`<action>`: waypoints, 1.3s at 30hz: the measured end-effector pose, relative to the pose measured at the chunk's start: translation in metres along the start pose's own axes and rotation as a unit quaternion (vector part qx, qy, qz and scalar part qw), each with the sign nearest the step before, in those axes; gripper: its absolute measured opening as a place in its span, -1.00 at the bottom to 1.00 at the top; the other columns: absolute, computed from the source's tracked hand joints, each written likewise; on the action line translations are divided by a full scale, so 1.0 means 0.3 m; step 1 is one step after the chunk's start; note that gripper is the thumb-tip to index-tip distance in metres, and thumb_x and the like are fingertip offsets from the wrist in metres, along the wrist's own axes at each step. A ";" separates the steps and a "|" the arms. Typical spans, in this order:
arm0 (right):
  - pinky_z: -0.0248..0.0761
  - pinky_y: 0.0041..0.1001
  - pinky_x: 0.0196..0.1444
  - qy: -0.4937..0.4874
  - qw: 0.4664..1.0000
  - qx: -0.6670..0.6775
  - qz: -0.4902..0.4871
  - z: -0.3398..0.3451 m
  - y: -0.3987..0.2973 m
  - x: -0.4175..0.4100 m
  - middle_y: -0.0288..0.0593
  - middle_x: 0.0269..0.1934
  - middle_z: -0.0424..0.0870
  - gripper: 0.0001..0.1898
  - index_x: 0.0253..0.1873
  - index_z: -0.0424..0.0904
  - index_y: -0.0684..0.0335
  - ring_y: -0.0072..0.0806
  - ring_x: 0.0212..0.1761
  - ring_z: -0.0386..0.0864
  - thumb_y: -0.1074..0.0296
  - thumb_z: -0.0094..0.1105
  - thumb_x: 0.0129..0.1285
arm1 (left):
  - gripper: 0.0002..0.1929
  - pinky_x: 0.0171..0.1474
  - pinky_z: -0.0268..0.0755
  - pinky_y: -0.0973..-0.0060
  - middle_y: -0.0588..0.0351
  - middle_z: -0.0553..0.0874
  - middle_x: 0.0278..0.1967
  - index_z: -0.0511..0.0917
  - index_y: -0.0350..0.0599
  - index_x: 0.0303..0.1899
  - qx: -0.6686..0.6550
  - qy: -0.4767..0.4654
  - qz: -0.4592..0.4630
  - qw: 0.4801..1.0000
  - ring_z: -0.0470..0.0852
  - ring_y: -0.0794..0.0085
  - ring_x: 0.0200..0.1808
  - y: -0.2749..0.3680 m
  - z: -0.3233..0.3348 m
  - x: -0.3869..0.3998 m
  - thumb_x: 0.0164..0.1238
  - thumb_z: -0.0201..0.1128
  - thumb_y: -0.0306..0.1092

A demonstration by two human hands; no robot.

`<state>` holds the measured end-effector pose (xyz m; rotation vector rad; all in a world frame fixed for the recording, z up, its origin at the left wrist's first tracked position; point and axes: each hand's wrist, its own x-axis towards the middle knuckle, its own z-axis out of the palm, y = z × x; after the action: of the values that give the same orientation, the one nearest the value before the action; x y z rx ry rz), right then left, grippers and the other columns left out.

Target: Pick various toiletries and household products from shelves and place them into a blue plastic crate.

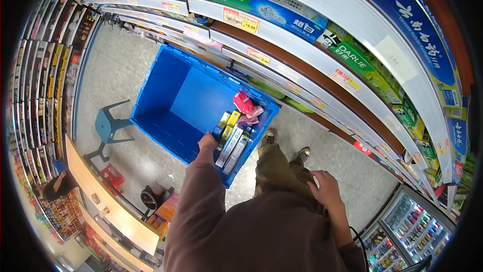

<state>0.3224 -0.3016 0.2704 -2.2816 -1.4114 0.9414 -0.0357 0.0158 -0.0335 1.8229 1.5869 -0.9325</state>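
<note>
Inside a blue plastic crate (177, 98) on the floor lie several toothpaste-type boxes, among them a white and blue box (231, 145) and a yellow one (233, 118). Beside them are a pink packet (243, 103) and a crumpled pale pink packet (255, 112). My left hand (208, 142) reaches over the crate's near side, its fingers at a dark blue box (217, 130) at the row's left end; whether it grips that box is not clear. My right hand (326, 189) hangs near my right thigh, fingers apart and holding nothing.
Shelves with toothpaste boxes (260, 6) curve along the top and right. A teal stool (107, 125) and a red stool (112, 178) stand left of the crate, near a wooden counter (113, 211). A person (58, 187) is far left. A glass-door drinks cooler (407, 226) stands lower right.
</note>
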 end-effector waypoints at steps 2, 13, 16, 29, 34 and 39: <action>0.53 -0.17 -0.01 0.003 1.000 -0.002 -0.010 -0.001 -0.007 0.008 -0.03 -0.11 0.68 -0.62 0.07 0.59 0.26 -0.04 -0.06 0.62 0.34 0.40 0.16 | -0.32 0.25 0.51 0.05 -0.09 0.67 0.22 0.44 -0.07 0.27 -0.011 0.001 -0.039 0.999 0.63 0.06 0.27 -0.016 0.000 -0.006 0.15 0.40 0.01; 0.54 -0.17 0.03 0.109 0.993 0.012 -0.039 -0.141 0.033 -0.067 -0.03 -0.09 0.71 -0.65 0.02 0.63 0.26 -0.01 -0.02 0.64 0.31 0.42 0.16 | -0.53 0.20 0.53 0.17 -0.11 0.73 0.09 0.62 -0.11 0.15 -0.180 0.225 0.081 0.954 0.70 0.00 0.13 0.222 -0.230 -0.236 0.25 0.32 -0.12; 0.51 -0.12 0.11 0.153 0.986 0.018 -0.061 -0.150 0.090 -0.104 -0.02 -0.07 0.70 -0.65 0.06 0.61 0.24 -0.02 0.03 0.64 0.27 0.36 0.21 | -0.83 -0.11 0.56 0.14 -0.11 0.74 -0.23 0.65 -0.18 -0.17 -0.221 0.394 0.252 0.856 0.74 -0.01 -0.20 0.387 -0.344 -0.433 0.28 0.28 -0.34; 0.47 -0.11 0.19 0.280 0.960 0.022 0.017 -0.313 0.480 -0.456 0.00 0.03 0.68 -0.62 0.13 0.58 0.21 -0.03 0.11 0.62 0.21 0.31 0.27 | -0.71 -0.34 0.49 0.11 -0.15 0.66 -0.49 0.64 -0.14 -0.45 -0.076 0.110 0.636 0.760 0.68 -0.09 -0.42 1.344 0.024 -1.254 0.36 0.28 -0.14; 0.53 -0.15 0.09 0.374 0.925 0.043 0.061 -0.299 0.706 -0.657 0.03 -0.05 0.73 -0.61 0.09 0.61 0.24 -0.04 0.02 0.67 0.23 0.39 0.20 | -0.70 -0.36 0.48 0.13 -0.05 0.66 -0.51 0.62 -0.08 -0.48 0.017 0.035 0.698 0.715 0.66 -0.05 -0.44 1.493 0.130 -1.395 0.39 0.29 -0.13; 0.58 -0.24 -0.23 0.451 0.865 0.151 0.161 -0.351 0.832 -0.845 -0.03 -0.37 0.74 -0.75 -0.18 0.70 0.29 -0.12 -0.35 0.72 0.23 0.44 0.19 | -0.71 -0.38 0.49 0.13 -0.03 0.66 -0.53 0.63 -0.06 -0.51 0.072 0.035 0.690 0.719 0.67 -0.04 -0.46 1.495 0.189 -1.425 0.38 0.29 -0.15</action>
<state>0.4857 -0.6329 0.3041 -2.2358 -0.4526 0.0576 0.3707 -0.3595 0.2515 2.3799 -0.1513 -0.2061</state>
